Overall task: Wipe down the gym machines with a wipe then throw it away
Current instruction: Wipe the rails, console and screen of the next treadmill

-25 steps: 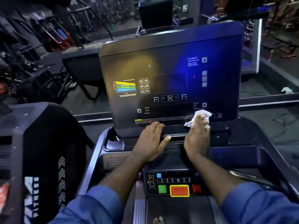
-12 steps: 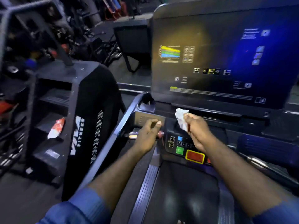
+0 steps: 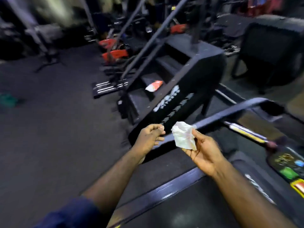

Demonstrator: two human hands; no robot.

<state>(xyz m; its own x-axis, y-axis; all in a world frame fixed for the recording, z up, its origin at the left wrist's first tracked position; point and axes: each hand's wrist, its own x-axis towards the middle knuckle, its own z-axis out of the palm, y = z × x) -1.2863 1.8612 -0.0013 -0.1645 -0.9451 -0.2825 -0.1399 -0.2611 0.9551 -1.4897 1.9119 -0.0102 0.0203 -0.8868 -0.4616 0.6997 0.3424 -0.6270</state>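
White and crumpled, the wipe (image 3: 184, 137) is pinched at its lower edge between the thumb and fingers of the right hand (image 3: 204, 153), held up in the air above the treadmill's side rail (image 3: 230, 114) and touching no surface. The left hand (image 3: 150, 139) hangs just beside it, fingers loosely curled, with nothing visible in it.

The view faces away from the treadmill's coloured buttons (image 3: 289, 171), so the step looks like carrying the wipe off, either to the next machine or to a bin. To do this well, the pinch should stay firm so the wipe doesn't drop onto the dark floor (image 3: 57, 129). If the black stair machine (image 3: 189, 96) is next, the free hand could refold the wipe to a cleaner face first. A red-and-white wrapper (image 3: 153, 85) lies on one of its steps and would need lifting or wiping around.

No bin shows anywhere. The whole picture is smeared by motion: the lettering on the stair machine cannot be read, the far equipment is only dark shapes with red patches, and the treadmill's screen is cut off at the right edge.
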